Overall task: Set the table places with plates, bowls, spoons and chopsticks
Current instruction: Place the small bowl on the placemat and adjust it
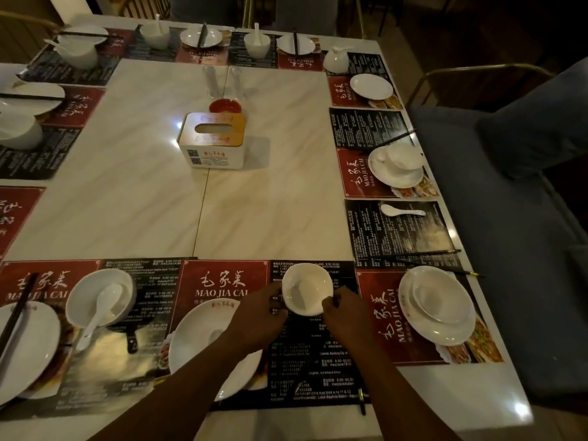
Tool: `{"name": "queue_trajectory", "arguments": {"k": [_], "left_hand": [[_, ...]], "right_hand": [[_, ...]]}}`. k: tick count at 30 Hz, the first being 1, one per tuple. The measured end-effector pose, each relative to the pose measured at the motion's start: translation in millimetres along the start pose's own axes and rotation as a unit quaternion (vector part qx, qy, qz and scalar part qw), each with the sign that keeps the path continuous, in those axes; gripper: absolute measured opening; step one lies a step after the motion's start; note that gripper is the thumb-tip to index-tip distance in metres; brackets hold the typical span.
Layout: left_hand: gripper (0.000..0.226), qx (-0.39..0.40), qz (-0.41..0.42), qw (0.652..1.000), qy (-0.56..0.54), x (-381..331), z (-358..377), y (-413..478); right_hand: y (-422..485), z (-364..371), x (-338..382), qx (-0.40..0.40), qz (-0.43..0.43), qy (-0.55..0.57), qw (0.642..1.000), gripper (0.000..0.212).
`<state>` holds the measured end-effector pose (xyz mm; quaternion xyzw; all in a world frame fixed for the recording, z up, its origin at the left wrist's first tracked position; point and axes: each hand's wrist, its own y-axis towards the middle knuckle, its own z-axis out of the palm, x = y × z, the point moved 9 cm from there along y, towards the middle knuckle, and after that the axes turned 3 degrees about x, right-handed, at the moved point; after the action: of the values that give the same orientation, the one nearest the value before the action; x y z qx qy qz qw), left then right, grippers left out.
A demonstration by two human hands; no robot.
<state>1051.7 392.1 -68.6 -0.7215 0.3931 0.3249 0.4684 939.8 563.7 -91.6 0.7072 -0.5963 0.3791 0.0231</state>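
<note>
Bowl (pixel 307 289) | left grip (pixel 258 316) pinches rim | right grip (pixel 345 313) pinches rim

Cream marble with faint brown veining on worktop (pixel 270 202). Placemat (pixel 222 281): dark red panel with white characters, black panel with fine white print. Bowl (pixel 307 289) plain white. Plate (pixel 194 332) white, small red mark at rim. Chopsticks (pixel 17 310) black. Tissue box (pixel 211 144) white, tan lid, red print. Bench seat (pixel 493 233) grey-blue.

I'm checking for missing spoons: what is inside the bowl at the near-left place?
A white spoon lies in that bowl, its handle sticking out over the near rim. The spoon covers part of the bowl's floor.
</note>
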Motion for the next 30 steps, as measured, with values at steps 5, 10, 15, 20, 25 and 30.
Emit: {"name": "queue_trajectory", "arguments": {"k": [5,10,15,20,25,30], "left_hand": [[0.059,0.012,-0.006,0.999,-0.038,1.6,6.6,-0.4],[0.058,0.013,-0.002,0.999,-0.049,0.4,9.0,-1.1],[0.056,0.003,0.007,0.999,-0.037,1.5,8.0,-3.5],[0.057,0.016,0.016,0.999,-0.025,3.4,5.8,-7.6],[0.043,-0.019,0.019,1.0,0.004,13.7,-21.7,-15.0],[0.03,-0.107,-0.022,0.994,0.027,43.5,-83.3,-34.2]], "right_hand": [[-1.5,1.3,-6.0,0.0,0.008,0.013,1.0,0.015],[1.7,-1.0,-7.0,0.003,0.004,0.006,1.0,0.013],[0.8,0.7,-7.2,0.009,-0.002,-0.013,1.0,0.015],[-3.7,4.5,-8.5,0.014,0.005,-0.006,1.0,0.024],[-24.7,-20.1,11.4,-0.074,-0.02,-0.088,0.993,0.018],[-69.6,12.7,67.2,0.001,-0.125,-0.051,0.991,0.005]]}}
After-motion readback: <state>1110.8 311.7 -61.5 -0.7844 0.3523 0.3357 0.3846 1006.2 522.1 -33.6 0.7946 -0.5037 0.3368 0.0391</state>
